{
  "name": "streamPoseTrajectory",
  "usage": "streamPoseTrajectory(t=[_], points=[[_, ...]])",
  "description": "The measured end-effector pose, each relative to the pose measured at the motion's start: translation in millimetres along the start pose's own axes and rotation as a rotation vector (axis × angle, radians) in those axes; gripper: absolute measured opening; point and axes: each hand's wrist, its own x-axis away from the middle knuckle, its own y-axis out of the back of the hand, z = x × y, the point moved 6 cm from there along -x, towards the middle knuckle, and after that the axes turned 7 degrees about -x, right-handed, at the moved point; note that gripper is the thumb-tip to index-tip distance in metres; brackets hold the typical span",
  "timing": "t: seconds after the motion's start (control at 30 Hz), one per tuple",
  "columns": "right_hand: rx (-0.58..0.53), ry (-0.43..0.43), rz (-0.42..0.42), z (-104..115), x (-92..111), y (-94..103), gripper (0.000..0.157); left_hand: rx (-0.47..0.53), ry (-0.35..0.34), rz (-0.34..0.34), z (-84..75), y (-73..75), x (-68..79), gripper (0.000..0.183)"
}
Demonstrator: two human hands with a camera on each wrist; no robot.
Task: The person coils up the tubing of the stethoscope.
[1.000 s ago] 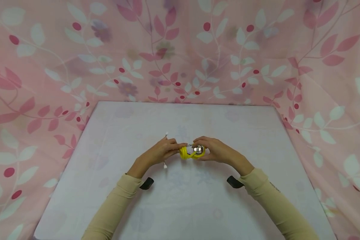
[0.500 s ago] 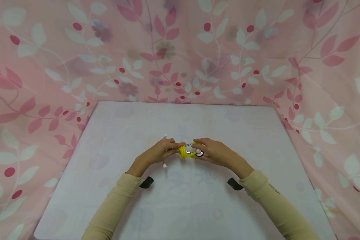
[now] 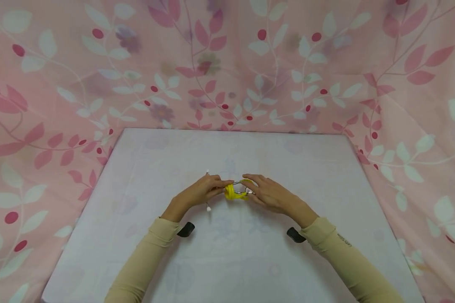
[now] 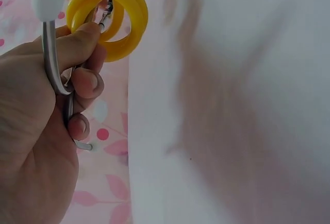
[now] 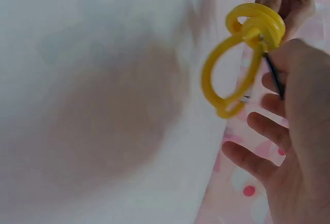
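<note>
A stethoscope with coiled yellow tubing point(image 3: 233, 192) is held between both hands, above the middle of the table. My left hand point(image 3: 202, 191) grips its bent metal ear tubes point(image 4: 50, 59), fingers curled round them. One white ear tip point(image 4: 49, 0) stands out above the thumb in the left wrist view. My right hand point(image 3: 271, 193) has thumb and forefinger at the chestpiece point(image 5: 274, 75), seen edge-on with its dark rim in the right wrist view. The other right fingers point(image 5: 250, 157) are spread apart. In the head view the right fingers hide most of the chestpiece.
A white cloth covers the table point(image 3: 227, 261). Pink leaf-patterned fabric point(image 3: 227, 63) hangs behind and at both sides. Dark wrist-worn devices point(image 3: 186, 229) show beneath the sleeves, and both hands cast shadows on the cloth.
My right hand has turned over the chestpiece, which showed its shiny face a second ago and is now mostly covered. The tubing's right loop has shifted with it. My left hand stays nearly still.
</note>
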Motion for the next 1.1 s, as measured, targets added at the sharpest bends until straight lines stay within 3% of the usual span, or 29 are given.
streamPoseTrajectory(t=[0.13, 0.23, 0.43, 0.63, 0.93, 1.1], points=[[-0.076, 0.085, -0.080, 2.7, -0.4, 8.8, 0.036, -0.046, 0.000, 0.039, -5.3, -1.6, -0.3, 0.041], [-0.192, 0.085, -0.097, 0.4, -1.2, 11.1, 0.031, -0.061, -0.003, 0.057, -8.4, -2.2, -0.3, 0.041], [-0.403, 0.062, -0.123, -3.4, -1.8, 14.5, 0.036, -0.067, -0.055, 0.029, -14.4, 0.9, -0.2, 0.040], [-0.394, 0.039, -0.028, -1.7, -3.3, 13.9, 0.033, -0.090, -0.116, -0.007, -20.7, 2.9, 0.2, 0.039], [-0.475, -0.036, 0.075, -9.9, -3.1, 20.9, 0.032, -0.096, -0.139, -0.072, -25.0, 5.5, -0.1, 0.039], [-0.483, -0.035, 0.065, -11.6, -3.7, 20.3, 0.032, -0.106, -0.142, -0.095, -25.5, 6.0, 0.0, 0.038]])
